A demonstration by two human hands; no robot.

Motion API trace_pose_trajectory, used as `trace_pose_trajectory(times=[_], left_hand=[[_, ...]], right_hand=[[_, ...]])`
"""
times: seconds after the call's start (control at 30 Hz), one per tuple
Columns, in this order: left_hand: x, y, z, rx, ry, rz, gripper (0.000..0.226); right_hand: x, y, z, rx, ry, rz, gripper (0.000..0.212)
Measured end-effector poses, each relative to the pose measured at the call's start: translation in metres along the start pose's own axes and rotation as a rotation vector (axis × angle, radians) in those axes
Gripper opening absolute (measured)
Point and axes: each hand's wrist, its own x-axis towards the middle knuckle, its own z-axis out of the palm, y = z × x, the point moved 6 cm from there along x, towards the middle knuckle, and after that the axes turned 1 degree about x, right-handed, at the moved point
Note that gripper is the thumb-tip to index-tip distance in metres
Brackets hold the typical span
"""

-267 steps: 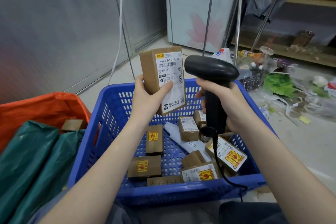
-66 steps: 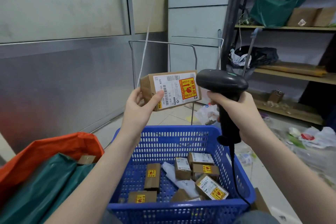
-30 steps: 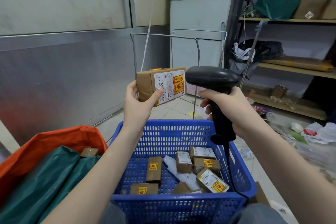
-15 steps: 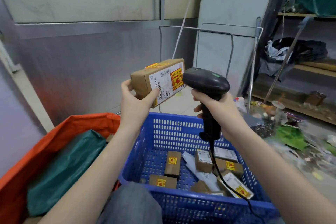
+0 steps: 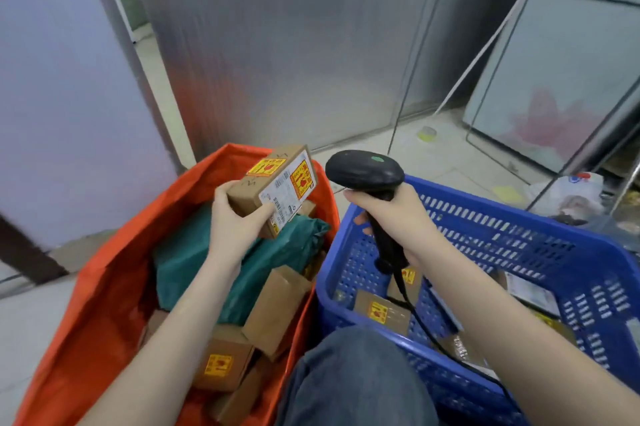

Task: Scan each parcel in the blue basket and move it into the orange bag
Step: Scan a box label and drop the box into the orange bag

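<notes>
Grey corrugated metal panelling closes off the room behind the orange bag [image 5: 114, 273], which stands on the pale floor with the blue basket [image 5: 512, 218] touching its right side. We hold a small cardboard parcel [image 5: 273, 188] in our left hand [image 5: 235, 221], fingers and thumb wrapped round its near end, above the bag's far half. Its shipping label and yellow-red fragile stickers face up and toward the basket. Our right hand [image 5: 398, 214] is curled round the grip of the black barcode scanner [image 5: 365, 171], over the basket's rim nearest the bag. Inside the bag lie green plastic mailers [image 5: 277, 252] and several brown boxes [image 5: 273, 308]; more boxes remain in the basket. The parcel looks light and stiff, easy for one hand, with matte card that should not slip. Given the stickers, we would grip it across its narrow sides and lower it onto the soft mailers instead of dropping it on box corners.
</notes>
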Motion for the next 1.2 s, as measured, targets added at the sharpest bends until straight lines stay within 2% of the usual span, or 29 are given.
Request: trace_pose_trajectory(times=[0.17,0.27,0.33,0.47,0.57,0.73,1.0,1.2], left_hand=[[0.018,-0.075,0.001,0.060,0.009,-0.107,0.048],[0.025,-0.107,0.008,0.094,-0.023,-0.174,0.051],[0.026,-0.122,0.015,0.099,-0.066,-0.226,0.061],[0.023,-0.132,0.026,0.133,-0.107,-0.330,0.101],[0.022,-0.113,0.022,0.257,-0.021,-0.236,0.104],[0.012,-0.042,0.038,0.150,-0.044,-0.061,0.088],[-0.032,0.063,0.127,0.075,-0.231,0.131,0.076],[-0.084,0.104,0.216,0.089,-0.427,0.213,0.077]], right_hand=[[0.033,0.042,0.033,-0.029,-0.047,0.082,0.015],[0.048,0.066,0.040,-0.055,-0.051,0.129,0.020],[0.054,0.080,0.041,-0.066,-0.049,0.160,0.019],[0.058,0.097,0.040,-0.068,-0.056,0.195,0.012],[0.055,0.096,0.034,-0.040,-0.054,0.198,0.007],[0.043,0.070,0.003,-0.011,0.006,0.125,0.005],[0.001,0.030,-0.106,0.002,0.191,0.007,0.012],[-0.037,0.036,-0.211,-0.011,0.365,-0.003,0.011]])
